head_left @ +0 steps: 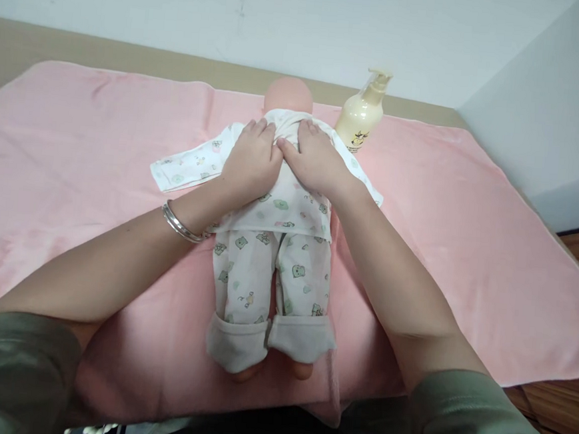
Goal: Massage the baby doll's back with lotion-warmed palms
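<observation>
A baby doll (289, 95) lies stretched out with its bald head away from me, and no face shows. It wears a white printed top (290, 212) and matching trousers (299, 271) with turned-up cuffs. My left hand (254, 157) rests flat on the left of the doll's upper body, below the neck. Beside it, my right hand (317, 157) lies flat on the right of the upper body. The thumbs come close together at the middle, over wrinkled cloth. Both hands are open, their fingers laid on the top. The doll's hands are hidden in the sleeves.
Pink cloth (447, 256) covers the table under the doll. A pale yellow pump bottle (361, 119) stands just beyond the doll's right-hand sleeve. Behind runs a white wall (185, 15), with a strip of tan table edge (132, 51) before it. Wooden flooring shows at the lower right.
</observation>
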Demonstrator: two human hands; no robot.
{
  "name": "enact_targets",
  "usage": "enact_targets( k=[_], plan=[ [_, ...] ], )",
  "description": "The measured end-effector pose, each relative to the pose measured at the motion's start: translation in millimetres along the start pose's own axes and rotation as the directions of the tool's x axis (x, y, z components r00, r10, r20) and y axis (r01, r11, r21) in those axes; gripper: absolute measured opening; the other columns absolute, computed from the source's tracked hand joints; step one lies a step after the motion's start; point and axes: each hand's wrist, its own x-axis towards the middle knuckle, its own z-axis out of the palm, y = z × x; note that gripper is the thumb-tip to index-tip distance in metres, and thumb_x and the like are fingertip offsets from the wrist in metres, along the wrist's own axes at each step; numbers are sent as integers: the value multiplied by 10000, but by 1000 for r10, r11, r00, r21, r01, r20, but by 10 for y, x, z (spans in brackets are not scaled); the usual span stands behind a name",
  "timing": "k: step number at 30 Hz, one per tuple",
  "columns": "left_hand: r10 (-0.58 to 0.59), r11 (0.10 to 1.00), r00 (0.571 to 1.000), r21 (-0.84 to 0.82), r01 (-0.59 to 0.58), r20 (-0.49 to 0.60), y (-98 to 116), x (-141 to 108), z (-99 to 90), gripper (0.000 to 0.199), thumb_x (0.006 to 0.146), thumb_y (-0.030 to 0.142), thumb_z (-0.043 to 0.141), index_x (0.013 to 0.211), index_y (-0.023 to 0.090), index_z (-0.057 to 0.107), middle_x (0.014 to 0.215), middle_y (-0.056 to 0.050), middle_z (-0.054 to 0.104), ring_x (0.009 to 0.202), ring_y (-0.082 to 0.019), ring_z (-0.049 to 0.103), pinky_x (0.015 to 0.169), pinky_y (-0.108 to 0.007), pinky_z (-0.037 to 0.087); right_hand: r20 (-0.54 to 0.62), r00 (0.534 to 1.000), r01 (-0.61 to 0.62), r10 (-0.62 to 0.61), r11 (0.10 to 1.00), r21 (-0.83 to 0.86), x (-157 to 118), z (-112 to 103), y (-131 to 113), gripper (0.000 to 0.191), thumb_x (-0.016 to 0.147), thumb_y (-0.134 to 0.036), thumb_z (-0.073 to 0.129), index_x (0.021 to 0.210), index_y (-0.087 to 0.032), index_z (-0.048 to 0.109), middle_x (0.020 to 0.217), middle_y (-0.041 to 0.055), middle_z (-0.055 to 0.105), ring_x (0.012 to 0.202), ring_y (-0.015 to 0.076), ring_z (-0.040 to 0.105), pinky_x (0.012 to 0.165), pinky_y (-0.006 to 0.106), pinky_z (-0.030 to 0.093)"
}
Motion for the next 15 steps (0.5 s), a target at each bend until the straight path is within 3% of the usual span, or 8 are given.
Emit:
enact_targets(
  k=[2, 4, 7, 9, 11, 15],
  plan=[
    [-26, 999, 999, -31, 27, 29, -86, 82, -9, 542, 990, 183, 377, 1489, 77, 559, 1629, -187, 524, 1582, -322, 425, 1381, -482, 275, 52, 999, 11, -10, 1000, -20, -72, -55, -40, 767, 1098, -473, 358, 1640, 63, 265, 1766, 250, 223, 1688, 355, 169, 1399, 530, 176],
    [-54, 997, 997, -53, 57, 58, -168, 158, -16, 564, 993, 177, 376, 1522, 65, 536, 1643, -181, 513, 1578, -305, 435, 1382, -467, 280, 71, 996, 52, -52, 999, -1, -151, -105, -70, 770, 1086, -542, 389, 1594, 36, 364, 1733, 252, 309, 1673, 387, 206, 1375, 571, 235],
    [-53, 993, 998, -103, 57, 42, -214, 185, -19, 537, 1001, 211, 375, 1496, 133, 568, 1617, -150, 549, 1539, -295, 480, 1354, -479, 330, 16, 994, 106, -108, 990, 91, -188, -126, -49, 726, 1068, -663, 363, 1378, -48, 591, 1547, 235, 558, 1546, 415, 437, 1279, 590, 401],
    [-42, 996, 999, -78, 43, 11, -167, 131, -24, 523, 1009, 242, 369, 1476, 132, 578, 1585, -169, 572, 1520, -321, 493, 1343, -512, 336, -31, 995, 100, -96, 985, 140, -126, -90, 23, 672, 1087, -642, 306, 1251, -88, 651, 1437, 216, 638, 1453, 391, 539, 1248, 572, 437],
    [-30, 999, 1000, -19, 30, -2, -75, 44, -31, 522, 1018, 271, 364, 1464, 108, 579, 1562, -195, 581, 1517, -346, 487, 1347, -535, 318, -67, 995, 81, -71, 983, 167, -17, -31, 121, 603, 1104, -573, 303, 1255, -104, 652, 1446, 200, 638, 1454, 369, 540, 1281, 561, 393],
    [7, 1000, 1000, 17, -7, 13, 61, -63, -23, 510, 993, 268, 368, 1426, 119, 592, 1573, -192, 558, 1553, -353, 433, 1365, -535, 275, -99, 994, 67, -54, 988, 137, 124, 48, 220, 612, 1112, -480, 326, 1492, -41, 520, 1651, 211, 467, 1597, 342, 381, 1365, 513, 264]
  ],
)
